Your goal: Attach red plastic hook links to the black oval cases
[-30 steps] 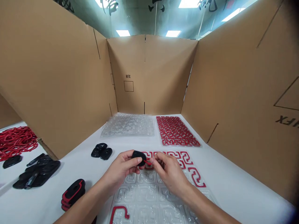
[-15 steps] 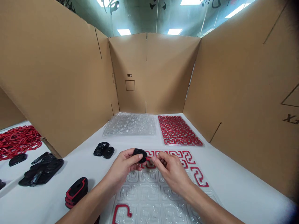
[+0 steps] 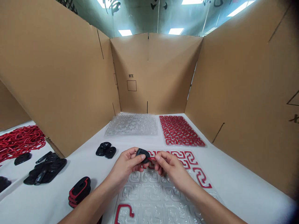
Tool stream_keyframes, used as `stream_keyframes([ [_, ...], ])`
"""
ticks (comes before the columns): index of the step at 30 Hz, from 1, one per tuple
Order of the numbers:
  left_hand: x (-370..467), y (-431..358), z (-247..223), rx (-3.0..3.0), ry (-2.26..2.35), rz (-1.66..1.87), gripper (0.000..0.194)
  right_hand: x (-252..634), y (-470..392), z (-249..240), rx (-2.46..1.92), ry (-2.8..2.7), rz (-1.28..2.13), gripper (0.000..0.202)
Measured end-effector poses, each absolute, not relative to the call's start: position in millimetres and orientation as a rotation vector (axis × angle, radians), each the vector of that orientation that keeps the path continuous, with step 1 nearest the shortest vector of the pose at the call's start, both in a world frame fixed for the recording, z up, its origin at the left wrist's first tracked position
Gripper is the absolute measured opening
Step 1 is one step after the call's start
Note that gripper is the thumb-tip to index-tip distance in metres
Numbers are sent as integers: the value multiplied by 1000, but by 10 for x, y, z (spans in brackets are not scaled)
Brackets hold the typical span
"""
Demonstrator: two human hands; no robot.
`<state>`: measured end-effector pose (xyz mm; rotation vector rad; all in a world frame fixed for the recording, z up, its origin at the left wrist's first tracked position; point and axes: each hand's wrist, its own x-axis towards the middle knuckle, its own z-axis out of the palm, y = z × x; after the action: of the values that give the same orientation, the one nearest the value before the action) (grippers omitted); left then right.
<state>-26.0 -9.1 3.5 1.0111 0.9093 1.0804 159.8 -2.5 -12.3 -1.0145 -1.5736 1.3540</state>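
Observation:
Between thumb and fingers, my left hand (image 3: 127,163) grips a black oval part (image 3: 143,154) above the clear tray. A thin red strip (image 3: 152,158) reaches from that part's right side to my right hand (image 3: 169,165), whose thumb and forefinger pinch its end. Below both hands lies a clear moulded tray (image 3: 150,191) with hooked recesses. Red hooked strips (image 3: 202,177) fill recesses along its far and right sides, and one more red strip (image 3: 123,207) sits at its near left.
Black parts with red trim (image 3: 79,190) are stacked at left, near my forearm. Loose black parts (image 3: 106,150) and a black pile (image 3: 45,169) lie beyond. Clear trays (image 3: 132,124) and a filled red tray (image 3: 181,130) stand at the back, inside cardboard walls (image 3: 156,71).
The black part has tilted slightly in my left hand. My right hand has turned a little, its lower fingers now more visible. The whole view has shifted slightly.

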Motion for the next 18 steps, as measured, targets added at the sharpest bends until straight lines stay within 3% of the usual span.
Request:
stream_keyframes([
  [7,-226,-134,5,936,892,1152,53,1524,-29,-135,-956,-1424,1508,49],
  [12,-210,-139,-57,1097,918,1008,38,1497,-50,-131,-905,-1338,1562,49],
  [18,-200,-161,-6,1487,881,1184,28,1503,-57,-140,-879,-1260,1596,48],
])
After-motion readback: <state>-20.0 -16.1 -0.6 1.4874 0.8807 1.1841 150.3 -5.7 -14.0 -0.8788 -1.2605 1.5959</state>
